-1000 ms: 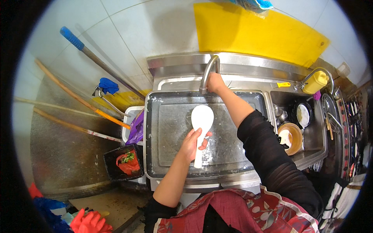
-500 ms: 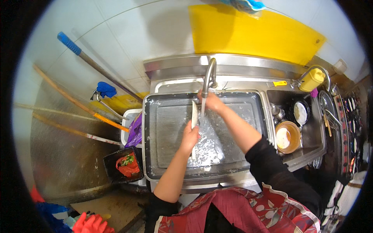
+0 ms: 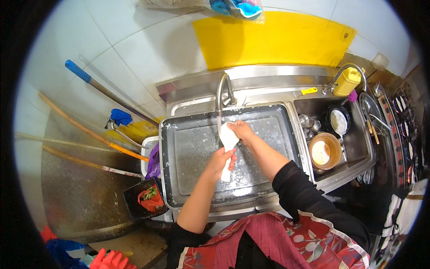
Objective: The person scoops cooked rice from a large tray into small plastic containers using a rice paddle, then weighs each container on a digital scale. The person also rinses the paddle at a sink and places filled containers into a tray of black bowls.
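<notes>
A white paddle (image 3: 229,136), broad at its top and narrow toward its handle, is held under the faucet (image 3: 222,92) over a large dark rectangular tray (image 3: 188,143). My left hand (image 3: 221,163) is closed round the handle, whose end sticks out below the fist. With fingers and thumb, my right hand (image 3: 242,131) grips the right edge of the broad end. Water and whitish bits wet the tray's bottom, and the tray lies across the sink.
On the right, a second basin (image 3: 357,148) holds a brown bowl (image 3: 332,145), a black pan (image 3: 337,120) and metal cups. Behind it stand a yellow jug (image 3: 347,82) and a yellow-handled tool (image 3: 309,91). A black bin (image 3: 144,198) and long-handled tools (image 3: 112,98) are at the left.
The paddle has turned from edge-on to show its broad face. My right hand has come down from beside the faucet onto its broad end. The view has shifted slightly.
</notes>
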